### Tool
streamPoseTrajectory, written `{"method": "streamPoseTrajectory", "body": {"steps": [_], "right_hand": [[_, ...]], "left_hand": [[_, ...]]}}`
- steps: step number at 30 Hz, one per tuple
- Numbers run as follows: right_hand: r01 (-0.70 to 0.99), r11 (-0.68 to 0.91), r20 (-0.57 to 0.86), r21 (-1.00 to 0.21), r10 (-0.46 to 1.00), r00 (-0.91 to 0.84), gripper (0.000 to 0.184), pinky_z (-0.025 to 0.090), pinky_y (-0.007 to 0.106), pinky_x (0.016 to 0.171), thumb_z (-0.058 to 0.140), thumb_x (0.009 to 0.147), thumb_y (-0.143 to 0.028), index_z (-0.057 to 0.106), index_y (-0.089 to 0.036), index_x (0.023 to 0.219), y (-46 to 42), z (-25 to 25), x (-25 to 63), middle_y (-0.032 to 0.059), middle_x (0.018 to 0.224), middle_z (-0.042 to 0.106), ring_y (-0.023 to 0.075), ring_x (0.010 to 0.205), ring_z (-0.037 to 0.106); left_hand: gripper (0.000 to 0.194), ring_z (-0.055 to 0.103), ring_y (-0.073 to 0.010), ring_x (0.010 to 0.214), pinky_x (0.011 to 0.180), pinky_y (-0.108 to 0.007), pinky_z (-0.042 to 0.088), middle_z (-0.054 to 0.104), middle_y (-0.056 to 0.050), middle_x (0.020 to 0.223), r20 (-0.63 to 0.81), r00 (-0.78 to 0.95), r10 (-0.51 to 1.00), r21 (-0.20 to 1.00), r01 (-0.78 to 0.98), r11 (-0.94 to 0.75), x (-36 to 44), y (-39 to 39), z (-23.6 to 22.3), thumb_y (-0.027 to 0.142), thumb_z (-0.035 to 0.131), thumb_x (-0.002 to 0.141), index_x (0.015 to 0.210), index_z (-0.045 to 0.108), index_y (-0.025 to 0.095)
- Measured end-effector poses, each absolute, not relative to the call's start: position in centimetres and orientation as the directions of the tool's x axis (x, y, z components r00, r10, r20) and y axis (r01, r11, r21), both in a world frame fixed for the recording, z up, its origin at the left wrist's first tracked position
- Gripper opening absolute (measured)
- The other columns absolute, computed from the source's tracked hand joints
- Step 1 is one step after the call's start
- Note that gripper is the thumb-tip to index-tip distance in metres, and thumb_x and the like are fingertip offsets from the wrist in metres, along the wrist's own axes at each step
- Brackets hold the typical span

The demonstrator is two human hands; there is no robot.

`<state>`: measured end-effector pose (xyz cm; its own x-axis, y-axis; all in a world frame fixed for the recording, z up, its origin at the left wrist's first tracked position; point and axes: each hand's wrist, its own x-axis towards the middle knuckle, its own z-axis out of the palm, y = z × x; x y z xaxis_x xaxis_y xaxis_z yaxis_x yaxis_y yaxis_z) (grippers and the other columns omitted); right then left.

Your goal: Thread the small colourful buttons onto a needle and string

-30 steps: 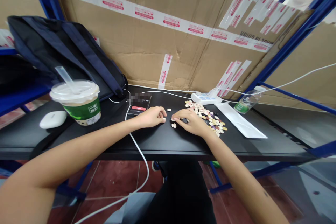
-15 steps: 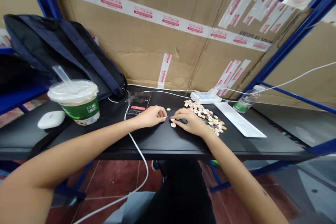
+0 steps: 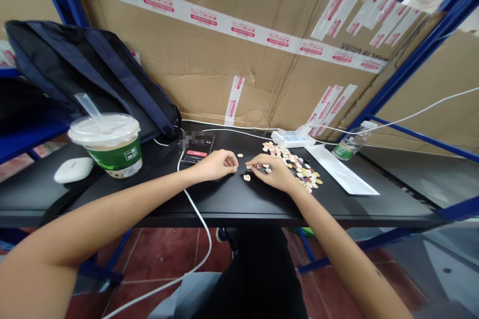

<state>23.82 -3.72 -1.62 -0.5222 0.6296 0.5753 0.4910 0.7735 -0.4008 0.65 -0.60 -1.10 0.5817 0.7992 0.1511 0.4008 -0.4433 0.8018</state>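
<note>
A pile of small pale and coloured buttons (image 3: 299,165) lies on the black table (image 3: 232,199) at centre right. My right hand (image 3: 272,171) rests at the pile's left edge, fingers curled with the tips pinched on a small light button. Two loose buttons lie near it: one (image 3: 246,177) just below the fingertips, one (image 3: 240,155) farther back. My left hand (image 3: 217,164) lies on the table just left of the right hand, fingers curled under; whether they hold anything is hidden.
A phone (image 3: 196,149) with a white cable lies behind my left hand. A lidded drink cup with a straw (image 3: 108,145), a white mouse (image 3: 73,170) and a dark bag (image 3: 86,70) are at left. A white power strip (image 3: 290,138), white tray (image 3: 340,169) and bottle (image 3: 350,144) are at right.
My right hand's fingertips have lifted slightly off the table and pinched a button; the left hand has stayed in place.
</note>
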Motion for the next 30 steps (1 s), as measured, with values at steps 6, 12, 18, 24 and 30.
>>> {"method": "streamPoseTrajectory", "body": {"steps": [6, 12, 18, 24, 30], "right_hand": [[0.505, 0.765, 0.586, -0.400, 0.637, -0.500, 0.018, 0.053, 0.030, 0.072, 0.066, 0.085, -0.025, 0.072, -0.021, 0.102, -3.97, -1.41, 23.54, 0.0043, 0.086, 0.069, 0.0157, 0.074, 0.063], [0.522, 0.766, 0.598, -0.375, 0.630, -0.495, 0.018, 0.054, 0.030, 0.075, 0.062, 0.087, -0.022, 0.069, -0.021, 0.103, -4.13, -1.48, 23.52, 0.0047, 0.091, 0.071, 0.0154, 0.077, 0.064], [0.491, 0.767, 0.570, -0.414, 0.639, -0.516, 0.017, 0.055, 0.030, 0.079, 0.062, 0.086, -0.023, 0.069, -0.021, 0.101, -4.55, -1.55, 23.29, 0.0039, 0.092, 0.072, 0.0160, 0.080, 0.066], [0.427, 0.810, 0.608, -0.401, 0.584, -0.538, 0.018, 0.055, 0.031, 0.076, 0.064, 0.088, -0.026, 0.070, -0.022, 0.104, -4.49, -1.51, 23.05, 0.0053, 0.091, 0.071, 0.0170, 0.080, 0.066], [0.429, 0.808, 0.610, -0.403, 0.587, -0.532, 0.020, 0.057, 0.032, 0.076, 0.064, 0.088, -0.027, 0.072, -0.023, 0.106, -4.48, -1.47, 23.06, 0.0070, 0.096, 0.070, 0.0176, 0.082, 0.067]], "left_hand": [[0.009, 0.069, -0.0154, 0.072, 0.075, -0.028, 0.054, 0.072, -0.005, 0.073, 0.086, 0.583, 0.808, 0.906, 0.292, -0.307, 0.88, -0.43, -1.21, 0.015, 0.068, 0.075, 0.084, 0.065, 0.012], [0.014, 0.069, -0.0152, 0.070, 0.075, -0.031, 0.056, 0.072, -0.007, 0.073, -0.007, 0.577, 0.817, 0.979, 0.170, -0.111, 1.12, -0.62, -1.30, 0.018, 0.072, 0.076, 0.085, 0.067, 0.009], [0.014, 0.064, -0.0113, 0.066, 0.067, -0.024, 0.054, 0.070, -0.005, 0.074, 0.067, 0.543, 0.837, 0.964, 0.182, -0.195, 1.15, -1.05, -0.92, 0.022, 0.074, 0.076, 0.082, 0.070, 0.010], [0.014, 0.064, -0.0110, 0.064, 0.068, -0.026, 0.055, 0.070, -0.005, 0.071, 0.059, 0.529, 0.847, 0.971, 0.166, -0.172, 1.28, -1.15, -0.82, 0.020, 0.075, 0.076, 0.083, 0.070, 0.010], [0.013, 0.064, -0.0107, 0.063, 0.067, -0.025, 0.055, 0.071, -0.005, 0.071, 0.071, 0.552, 0.831, 0.969, 0.158, -0.188, 1.36, -1.19, -0.82, 0.020, 0.075, 0.076, 0.082, 0.070, 0.009]]}}
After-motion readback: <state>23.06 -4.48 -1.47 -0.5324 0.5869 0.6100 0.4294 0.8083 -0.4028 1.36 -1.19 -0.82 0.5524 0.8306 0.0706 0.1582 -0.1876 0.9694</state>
